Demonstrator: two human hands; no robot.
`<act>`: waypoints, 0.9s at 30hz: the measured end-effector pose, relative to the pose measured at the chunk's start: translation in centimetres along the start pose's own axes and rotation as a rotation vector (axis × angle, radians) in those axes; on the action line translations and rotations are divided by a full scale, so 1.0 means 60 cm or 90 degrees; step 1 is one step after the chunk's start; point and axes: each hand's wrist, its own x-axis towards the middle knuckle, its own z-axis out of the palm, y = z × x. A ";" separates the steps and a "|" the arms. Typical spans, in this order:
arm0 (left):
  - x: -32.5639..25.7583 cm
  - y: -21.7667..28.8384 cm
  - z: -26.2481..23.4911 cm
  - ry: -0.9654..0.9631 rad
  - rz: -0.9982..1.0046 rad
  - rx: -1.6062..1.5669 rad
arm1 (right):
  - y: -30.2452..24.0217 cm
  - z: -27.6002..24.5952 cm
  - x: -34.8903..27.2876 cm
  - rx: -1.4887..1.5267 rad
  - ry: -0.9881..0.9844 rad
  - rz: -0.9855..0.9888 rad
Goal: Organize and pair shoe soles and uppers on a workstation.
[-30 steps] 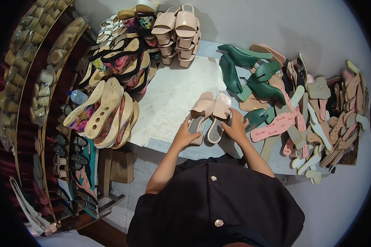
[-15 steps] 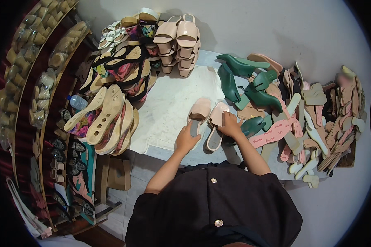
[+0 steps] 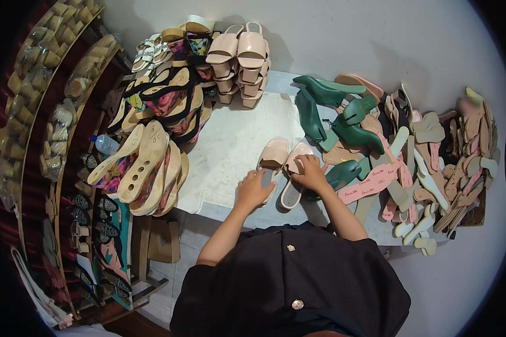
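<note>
Two blush-pink open-toe slide sandals with grey insoles lie side by side at the near edge of the table, toes pointing away from me. My left hand (image 3: 255, 188) is on the left sandal (image 3: 275, 152), its thumb and fingers to either side of the insole behind the strap. On the right sandal (image 3: 290, 197), my right hand (image 3: 312, 172) has its fingers curled over the strap. Part of each sandal is hidden beneath the hands. A white sheet (image 3: 236, 146) covers the tabletop beyond and left of them.
Stacked pink heeled sandals (image 3: 252, 50) stand at the back. Floral wedge soles (image 3: 146, 163) pile up on the left. Green shoe lasts (image 3: 351, 135) and heaped insole pieces (image 3: 427, 163) cover the right side. Shelves of bagged heels (image 3: 56, 135) line the far left.
The sandals have shifted slightly, the right one a little nearer me. My left fingers have moved slightly up the left sandal; my right fingers are higher on the right strap.
</note>
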 end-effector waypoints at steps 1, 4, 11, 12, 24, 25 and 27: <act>0.013 -0.001 -0.002 -0.004 0.015 0.005 | 0.000 -0.001 0.000 -0.010 0.000 -0.002; 0.054 0.003 -0.010 -0.016 0.057 0.019 | -0.001 -0.006 -0.008 -0.030 0.000 -0.001; 0.166 0.050 0.021 -0.141 0.123 0.134 | -0.009 -0.024 -0.038 0.006 0.032 0.013; 0.180 0.055 0.032 -0.244 0.102 0.229 | -0.008 -0.026 -0.045 0.013 0.046 0.010; 0.275 0.049 0.105 -0.620 0.017 0.254 | 0.036 -0.078 -0.109 0.095 0.203 0.119; 0.278 0.053 0.112 -0.624 0.023 0.294 | 0.036 -0.078 -0.111 0.099 0.207 0.120; 0.285 0.049 0.115 -0.625 0.026 0.334 | 0.033 -0.078 -0.114 0.106 0.211 0.115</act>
